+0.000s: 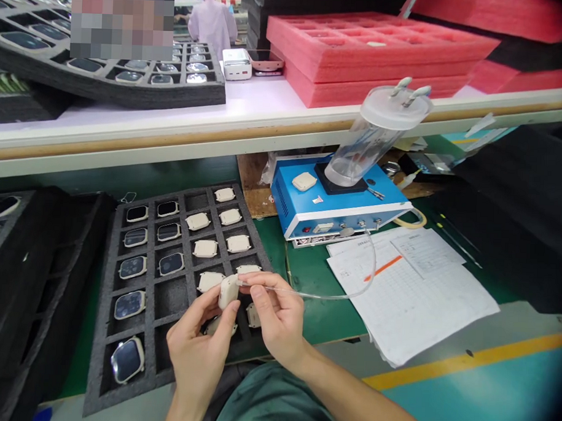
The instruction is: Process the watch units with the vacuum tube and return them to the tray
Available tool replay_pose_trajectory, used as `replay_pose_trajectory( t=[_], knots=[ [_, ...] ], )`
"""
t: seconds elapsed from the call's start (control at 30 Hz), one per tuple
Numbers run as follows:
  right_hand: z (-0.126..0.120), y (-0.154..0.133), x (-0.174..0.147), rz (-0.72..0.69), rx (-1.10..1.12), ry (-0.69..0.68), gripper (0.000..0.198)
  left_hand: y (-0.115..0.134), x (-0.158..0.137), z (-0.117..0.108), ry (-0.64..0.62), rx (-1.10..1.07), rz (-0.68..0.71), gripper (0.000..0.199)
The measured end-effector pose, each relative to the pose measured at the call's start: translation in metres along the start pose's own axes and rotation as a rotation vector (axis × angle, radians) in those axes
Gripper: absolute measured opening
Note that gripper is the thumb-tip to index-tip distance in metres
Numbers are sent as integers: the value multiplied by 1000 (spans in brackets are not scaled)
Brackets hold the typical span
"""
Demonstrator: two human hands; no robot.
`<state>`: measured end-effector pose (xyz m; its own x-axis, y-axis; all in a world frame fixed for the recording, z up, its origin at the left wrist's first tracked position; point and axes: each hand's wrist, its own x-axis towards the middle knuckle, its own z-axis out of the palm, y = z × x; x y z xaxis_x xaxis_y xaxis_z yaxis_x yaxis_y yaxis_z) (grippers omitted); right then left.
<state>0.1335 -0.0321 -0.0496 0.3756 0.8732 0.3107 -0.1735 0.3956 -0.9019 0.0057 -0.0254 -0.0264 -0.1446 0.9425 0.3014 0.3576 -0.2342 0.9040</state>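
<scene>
My left hand (203, 340) pinches a cream-coloured watch case (228, 291) between thumb and fingers, above a black foam tray. Against the case's side, my right hand (280, 318) grips the end of a thin clear tube (326, 296). That tube curves away to the front of a blue machine (340, 212). Below my hands, the foam tray (167, 298) has square pockets, with dark-screened watches (130, 305) on the left and cream watch cases (206, 249) on the right. My fingers hide the exact contact between tube tip and case.
On the blue machine stand a clear cylinder (369, 140) and another cream case (305, 181). Printed sheets (411, 295) lie to the right. A shelf (173, 130) across the back carries red foam trays (374, 54) and black foam trays (174, 96). More black trays (62, 276) are at left.
</scene>
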Motion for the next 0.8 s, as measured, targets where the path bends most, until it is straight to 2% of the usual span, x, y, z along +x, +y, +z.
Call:
replay_pose_trajectory(
  t=[0.8],
  knots=[
    [1,2,2,31,5,-7,16,-7,-1,-1,-1,20,-17,30]
  ],
)
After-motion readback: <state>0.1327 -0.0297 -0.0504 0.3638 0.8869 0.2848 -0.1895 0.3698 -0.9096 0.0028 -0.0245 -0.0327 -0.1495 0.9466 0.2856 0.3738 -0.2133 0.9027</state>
